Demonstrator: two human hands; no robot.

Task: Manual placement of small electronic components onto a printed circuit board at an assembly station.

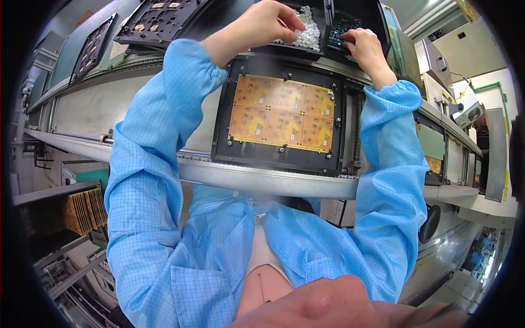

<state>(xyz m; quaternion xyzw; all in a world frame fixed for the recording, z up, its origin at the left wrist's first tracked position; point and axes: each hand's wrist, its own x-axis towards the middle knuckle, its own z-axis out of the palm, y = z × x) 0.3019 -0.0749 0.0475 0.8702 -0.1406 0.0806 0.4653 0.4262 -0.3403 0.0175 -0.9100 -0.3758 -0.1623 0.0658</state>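
Over a black bin (291,48) heaped with small white parts (309,34), my left hand (265,24) reaches down with its fingers curled together at the heap. My right hand (365,50) is at the compartment to the right, fingertips pinched at small dark blue-black parts (343,28). What either hand holds is too small or hidden to make out. Below both hands, a yellow-orange circuit board panel (281,112) lies flat in a black carrier frame (223,123), with small posts and clips around the panel's edges. Neither hand touches the panel.
A metal conveyor rail (268,179) runs between my body and the carrier. At the far left, black trays (156,27) bear small light pieces. Brown boards (85,212) stand in a rack at lower left. Another carrier (432,164) sits on the line at right.
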